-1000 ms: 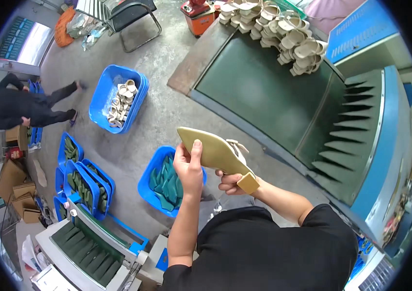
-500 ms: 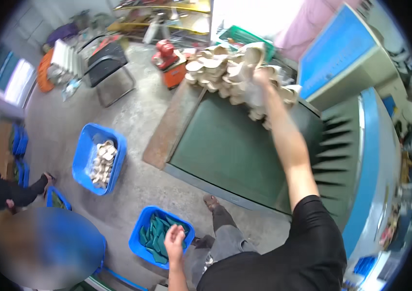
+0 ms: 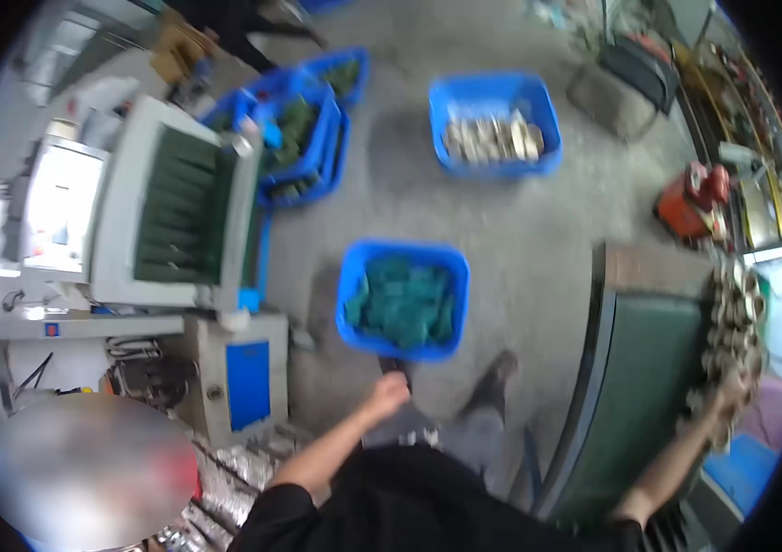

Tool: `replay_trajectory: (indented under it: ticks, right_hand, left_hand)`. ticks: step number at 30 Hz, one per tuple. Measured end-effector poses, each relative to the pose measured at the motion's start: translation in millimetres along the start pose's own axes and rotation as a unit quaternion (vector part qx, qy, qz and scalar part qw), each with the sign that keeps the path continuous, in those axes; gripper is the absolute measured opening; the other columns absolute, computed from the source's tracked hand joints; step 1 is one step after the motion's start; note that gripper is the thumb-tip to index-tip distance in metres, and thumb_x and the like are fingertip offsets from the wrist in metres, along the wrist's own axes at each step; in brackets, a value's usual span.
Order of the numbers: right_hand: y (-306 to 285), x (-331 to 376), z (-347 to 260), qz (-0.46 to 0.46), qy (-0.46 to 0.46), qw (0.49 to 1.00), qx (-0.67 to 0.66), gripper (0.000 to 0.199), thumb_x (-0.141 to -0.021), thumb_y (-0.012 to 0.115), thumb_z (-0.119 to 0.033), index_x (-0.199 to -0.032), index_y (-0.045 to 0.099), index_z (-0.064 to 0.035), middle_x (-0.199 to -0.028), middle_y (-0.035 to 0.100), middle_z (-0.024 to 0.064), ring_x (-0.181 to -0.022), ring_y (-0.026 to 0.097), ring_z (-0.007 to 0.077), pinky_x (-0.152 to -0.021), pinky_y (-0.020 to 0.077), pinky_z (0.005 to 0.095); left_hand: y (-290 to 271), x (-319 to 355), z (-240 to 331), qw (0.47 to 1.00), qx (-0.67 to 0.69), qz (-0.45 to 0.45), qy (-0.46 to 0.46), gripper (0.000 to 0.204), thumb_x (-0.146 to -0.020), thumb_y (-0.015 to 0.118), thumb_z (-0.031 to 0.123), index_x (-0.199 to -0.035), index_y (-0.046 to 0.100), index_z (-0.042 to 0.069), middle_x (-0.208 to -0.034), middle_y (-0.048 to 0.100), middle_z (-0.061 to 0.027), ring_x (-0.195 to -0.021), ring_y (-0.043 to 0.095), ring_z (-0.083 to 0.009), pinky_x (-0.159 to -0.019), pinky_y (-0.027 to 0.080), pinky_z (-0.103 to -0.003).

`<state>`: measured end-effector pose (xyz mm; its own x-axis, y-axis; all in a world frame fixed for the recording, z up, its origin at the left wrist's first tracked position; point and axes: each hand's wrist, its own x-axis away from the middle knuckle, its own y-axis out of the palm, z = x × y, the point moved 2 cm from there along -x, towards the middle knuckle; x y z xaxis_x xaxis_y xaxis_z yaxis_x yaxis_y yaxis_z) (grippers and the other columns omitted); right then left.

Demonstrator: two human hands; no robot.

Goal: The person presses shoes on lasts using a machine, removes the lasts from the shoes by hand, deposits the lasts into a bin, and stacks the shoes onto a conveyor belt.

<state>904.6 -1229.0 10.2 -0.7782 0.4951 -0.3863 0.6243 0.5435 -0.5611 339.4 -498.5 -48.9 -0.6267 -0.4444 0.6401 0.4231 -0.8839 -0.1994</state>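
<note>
My right hand reaches out to the right and touches a heap of beige, curved, shoe-shaped pieces along the far edge of a green-topped conveyor. Its fingers are blurred among the pieces, so their grip cannot be made out. My left hand hangs in front of my body with its fingers curled in and nothing visible in them. Just beyond it on the floor stands a blue bin full of dark green flat pieces.
Farther off stands a blue bin of beige pieces. Stacked blue bins sit left of it, beside a machine with a dark strip curtain. A red-orange tool stands behind the conveyor. A person in dark clothes is at the far left.
My view has turned left, so the conveyor and heap now lie at the right edge. My right hand, earlier raised at the heap's top, is now lower against it. The left hand stays curled.
</note>
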Motion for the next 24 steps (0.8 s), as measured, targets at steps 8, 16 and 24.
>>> replay_trajectory:
  ticks: [8, 16, 24]
  right_hand:
    - [105, 494, -260, -0.328, 0.356, 0.857, -0.177, 0.031, -0.089, 0.068, -0.022, -0.115, 0.066, -0.0038, -0.103, 0.066, 0.0023, -0.088, 0.059, 0.0112, -0.071, 0.0476, 0.0282]
    - [322, 764, -130, -0.530, 0.417, 0.736, 0.064, 0.063, -0.083, 0.072, -0.029, -0.134, 0.052, 0.0004, -0.106, 0.066, 0.0126, -0.089, 0.059, 0.0191, -0.078, 0.0493, 0.0303]
    - [483, 835, -7, -0.489, 0.326, 0.793, 0.161, 0.089, -0.081, 0.075, -0.045, -0.144, 0.037, 0.0059, -0.124, 0.062, 0.0232, -0.114, 0.061, 0.0289, -0.092, 0.0507, 0.0370]
  left_hand:
    - [-182, -86, -64, 0.988, 0.039, 0.039, -0.141, 0.043, -0.088, 0.067, 0.010, -0.128, 0.056, 0.002, -0.107, 0.069, -0.0090, -0.091, 0.063, -0.0144, -0.079, 0.051, -0.028]
    - [-332, -335, -277, 0.972, -0.042, 0.144, -0.178, 0.046, -0.085, 0.064, 0.010, -0.129, 0.053, 0.004, -0.098, 0.064, -0.0056, -0.081, 0.060, -0.0118, -0.066, 0.048, -0.026]
    - [-354, -534, -339, 0.966, -0.079, 0.178, -0.170, 0.060, -0.085, 0.068, 0.012, -0.140, 0.046, 0.006, -0.131, 0.057, -0.0148, -0.114, 0.057, -0.0239, -0.097, 0.045, -0.036]
